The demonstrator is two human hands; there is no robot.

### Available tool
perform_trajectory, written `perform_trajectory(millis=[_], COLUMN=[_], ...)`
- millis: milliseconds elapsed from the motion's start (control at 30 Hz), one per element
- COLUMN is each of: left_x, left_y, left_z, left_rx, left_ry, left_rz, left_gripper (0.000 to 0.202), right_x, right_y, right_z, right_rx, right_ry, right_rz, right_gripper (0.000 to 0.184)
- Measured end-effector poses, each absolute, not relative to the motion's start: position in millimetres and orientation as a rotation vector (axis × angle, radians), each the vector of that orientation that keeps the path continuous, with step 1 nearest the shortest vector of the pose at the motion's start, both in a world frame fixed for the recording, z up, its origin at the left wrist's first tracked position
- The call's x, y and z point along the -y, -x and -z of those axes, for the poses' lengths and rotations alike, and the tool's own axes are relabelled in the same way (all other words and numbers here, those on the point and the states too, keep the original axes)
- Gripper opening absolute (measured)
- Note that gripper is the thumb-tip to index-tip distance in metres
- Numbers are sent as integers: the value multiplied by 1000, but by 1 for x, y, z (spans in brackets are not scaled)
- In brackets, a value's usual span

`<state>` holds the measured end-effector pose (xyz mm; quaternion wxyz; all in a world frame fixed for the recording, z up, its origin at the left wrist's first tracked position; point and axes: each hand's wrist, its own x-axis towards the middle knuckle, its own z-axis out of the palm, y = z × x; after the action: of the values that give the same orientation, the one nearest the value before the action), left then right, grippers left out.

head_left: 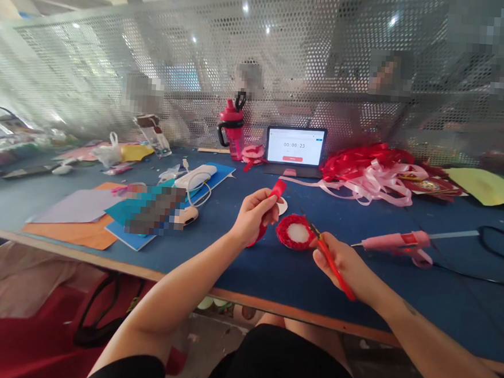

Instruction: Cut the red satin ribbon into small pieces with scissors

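My left hand is closed on a red ribbon, whose short end sticks up above the fingers; more ribbon hangs below the hand. A small white disc shows just behind these fingers. In my right hand is a pair of red-handled scissors, dark tips pointing up and left. Their blades pass close by the right edge of a round piece with a ruffled red rim and a white centre, which lies on the table between my hands.
A pink glue gun lies at right, its cord trailing off. Behind are heaped red and pink ribbons, a tablet showing a timer, and a pink bottle. Paper sheets and a white cable lie left on the blue table.
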<state>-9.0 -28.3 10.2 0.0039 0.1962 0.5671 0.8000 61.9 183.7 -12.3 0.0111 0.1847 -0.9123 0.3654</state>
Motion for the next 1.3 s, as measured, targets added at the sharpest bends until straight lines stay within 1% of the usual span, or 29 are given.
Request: perform_trajectory(millis=[267,433,600,833,1133,1233,1300], left_x=[26,23,24,24,22,22,22], left_y=[7,1,2,5,2,3,3], left_z=[-8,-9,-6,0,-2,0,0], left_rx=[-1654,-1553,-1556,-1553,-1606,-1608,-1612], left_ry=[-678,-734,-767,-879,-820,-841,-851], left_rz=[-2620,-2608,-2585,-2543,-2497,-2476,-2461], left_gripper=[22,19,17,16,19,19,19], right_x=[-183,-180,-180,-182,-182,-182,-183], right_y=[-65,-68,-68,-66,-64,-63,-62], right_z=[5,2,3,8,4,2,3], right_rx=[2905,2915,2896,2925,2932,2941,2926], right_ry=[-672,-686,-723,-718,-753,-761,-782], right_rz=[-1038,-1009,-979,-832,-940,-1010,-1056], right_gripper=[22,18,18,20,22,27,35])
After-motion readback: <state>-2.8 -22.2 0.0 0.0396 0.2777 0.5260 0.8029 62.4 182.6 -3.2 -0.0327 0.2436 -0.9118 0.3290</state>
